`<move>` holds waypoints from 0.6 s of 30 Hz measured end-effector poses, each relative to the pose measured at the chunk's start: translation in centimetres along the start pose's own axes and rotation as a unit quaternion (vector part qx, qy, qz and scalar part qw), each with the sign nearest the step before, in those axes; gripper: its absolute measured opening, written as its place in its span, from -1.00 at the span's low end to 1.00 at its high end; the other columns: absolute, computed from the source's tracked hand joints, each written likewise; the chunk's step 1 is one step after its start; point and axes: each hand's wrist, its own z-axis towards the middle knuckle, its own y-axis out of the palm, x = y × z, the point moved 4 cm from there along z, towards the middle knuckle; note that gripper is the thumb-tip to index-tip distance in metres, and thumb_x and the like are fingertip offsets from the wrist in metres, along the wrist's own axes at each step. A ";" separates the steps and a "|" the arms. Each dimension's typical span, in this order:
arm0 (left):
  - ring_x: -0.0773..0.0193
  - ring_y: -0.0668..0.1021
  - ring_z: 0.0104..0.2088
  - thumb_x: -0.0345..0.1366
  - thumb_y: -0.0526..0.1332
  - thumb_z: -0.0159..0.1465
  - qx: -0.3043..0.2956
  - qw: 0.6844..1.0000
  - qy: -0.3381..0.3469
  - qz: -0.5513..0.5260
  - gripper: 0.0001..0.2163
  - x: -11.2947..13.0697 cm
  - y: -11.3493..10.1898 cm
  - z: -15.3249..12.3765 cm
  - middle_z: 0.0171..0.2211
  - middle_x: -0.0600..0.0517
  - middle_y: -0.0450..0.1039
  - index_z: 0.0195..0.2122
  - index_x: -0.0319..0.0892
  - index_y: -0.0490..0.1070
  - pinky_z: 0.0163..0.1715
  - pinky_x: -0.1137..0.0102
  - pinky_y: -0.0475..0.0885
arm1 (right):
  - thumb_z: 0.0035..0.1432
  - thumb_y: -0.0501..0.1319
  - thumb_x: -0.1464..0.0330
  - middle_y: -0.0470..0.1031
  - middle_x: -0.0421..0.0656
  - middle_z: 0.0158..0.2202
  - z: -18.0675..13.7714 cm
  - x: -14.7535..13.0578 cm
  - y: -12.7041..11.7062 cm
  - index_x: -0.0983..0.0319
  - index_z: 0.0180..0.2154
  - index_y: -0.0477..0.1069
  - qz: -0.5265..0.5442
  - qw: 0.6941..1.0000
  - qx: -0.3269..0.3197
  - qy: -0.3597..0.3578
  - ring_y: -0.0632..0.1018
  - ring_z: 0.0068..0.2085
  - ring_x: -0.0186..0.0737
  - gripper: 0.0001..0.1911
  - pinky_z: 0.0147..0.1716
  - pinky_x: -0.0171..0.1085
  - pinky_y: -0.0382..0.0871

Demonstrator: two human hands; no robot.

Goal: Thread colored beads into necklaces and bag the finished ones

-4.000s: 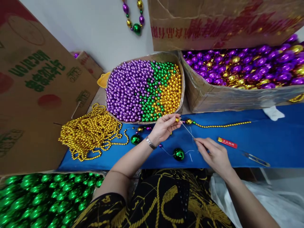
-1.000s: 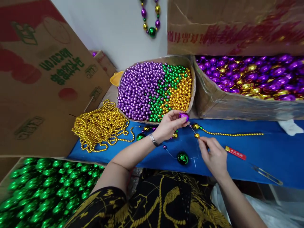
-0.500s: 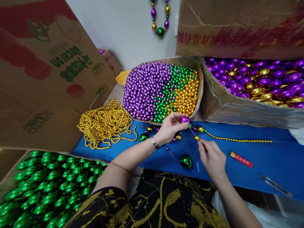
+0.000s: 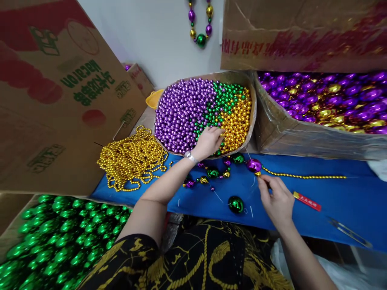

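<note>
My left hand [image 4: 209, 142] reaches into the box of small beads [image 4: 253, 133]. Its fingers are a little apart over the gold beads [image 4: 237, 125], beside the green ones; no bead shows between them. Above the blue cloth, my right hand [image 4: 276, 198] pinches the white string [image 4: 248, 153] just below a small gold bead. A large shiny purple bead [image 4: 254, 165] sits on that string above the fingertips. Under and beside my left wrist lies a strand of mixed beads [image 4: 212, 172]. Nearer to me, a big green bead [image 4: 236, 204] rests on the cloth.
A heap of gold bead chain [image 4: 131, 159] lies left, and one gold chain [image 4: 305, 176] stretches right. A red-yellow packet [image 4: 306, 201] and metal tweezers-like tool [image 4: 350, 233] lie at right. Boxes hold purple-gold beads [image 4: 332, 100] and green beads [image 4: 60, 241]. A bead necklace [image 4: 201, 39] hangs on the wall.
My left hand has let go of the purple bead and moved up into the small beads. The purple bead has slid down the string to the gold bead at my right fingertips.
</note>
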 end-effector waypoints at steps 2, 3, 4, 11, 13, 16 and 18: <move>0.05 0.47 -0.10 -0.43 0.12 0.28 -0.063 0.987 -0.002 0.150 -0.81 -1.7 0.5 1.7 -0.21 -0.17 0.53 -0.19 -0.24 0.52 -0.04 0.13 0.35 | 0.27 0.20 0.41 0.53 -0.17 -0.35 -0.1 0.1 0.0 0.21 -0.19 0.45 0.000 1.000 -0.003 -0.001 0.55 -0.34 -0.30 -0.92 -0.27 -0.33 0.41; 0.04 0.47 -0.11 -0.44 0.11 0.28 -0.087 0.977 -0.001 0.192 -0.81 -2.3 0.9 2.2 -0.25 -0.17 0.53 -0.24 -0.24 0.53 -0.07 0.15 0.35 | 0.27 0.20 0.41 0.54 -0.17 -0.34 -0.1 0.2 -0.1 0.21 -0.19 0.46 -0.001 1.000 -0.003 -0.001 0.56 -0.33 -0.29 -0.92 -0.26 -0.33 0.42; 0.02 0.46 -0.11 -0.46 0.09 0.28 -0.099 0.971 0.002 0.218 -0.79 -2.7 1.4 2.6 -0.28 -0.17 0.53 -0.26 -0.24 0.53 -0.11 0.16 0.36 | 0.27 0.20 0.40 0.54 -0.16 -0.34 0.0 0.3 -0.2 0.21 -0.20 0.46 -0.002 1.000 -0.003 0.002 0.56 -0.32 -0.28 -0.92 -0.26 -0.32 0.42; 0.11 0.52 -0.12 -0.45 0.13 0.25 -0.010 0.996 -0.021 0.081 -0.78 -2.8 0.1 2.7 -0.16 -0.14 0.52 -0.14 -0.24 0.51 -0.09 0.20 0.41 | 0.25 0.22 0.30 0.50 -0.19 -0.41 0.6 1.8 -2.5 0.19 -0.25 0.49 0.027 0.994 0.005 0.102 0.51 -0.40 -0.28 -0.89 -0.35 -0.28 0.39; 0.19 0.54 -0.13 -0.41 0.16 0.27 0.035 0.997 -0.038 -0.058 -0.80 -2.4 -1.8 2.1 -0.17 -0.09 0.53 -0.11 -0.23 0.50 -0.10 0.27 0.44 | 0.25 0.22 0.27 0.50 -0.19 -0.39 0.9 2.2 -3.4 0.17 -0.23 0.50 0.036 0.991 0.012 0.128 0.50 -0.40 -0.27 -0.87 -0.36 -0.26 0.39; 0.27 0.58 -0.12 -0.34 0.14 0.33 0.057 0.958 -0.078 -0.268 -0.78 -1.2 -3.9 0.5 -0.14 -0.02 0.53 -0.04 -0.17 0.46 -0.13 0.35 0.50 | 0.25 0.22 0.29 0.51 -0.17 -0.36 1.2 1.9 -4.1 0.15 -0.23 0.50 0.020 0.993 0.014 0.113 0.50 -0.37 -0.24 -0.89 -0.32 -0.24 0.37; 0.28 0.59 -0.09 -0.31 0.12 0.35 0.051 0.920 -0.118 -0.371 -0.77 -0.4 -4.3 -1.1 -0.10 0.00 0.52 -0.01 -0.14 0.45 -0.11 0.37 0.52 | 0.25 0.22 0.32 0.52 -0.17 -0.36 1.3 1.2 -3.8 0.16 -0.25 0.49 0.013 0.997 0.001 0.072 0.52 -0.35 -0.25 -0.92 -0.31 -0.26 0.37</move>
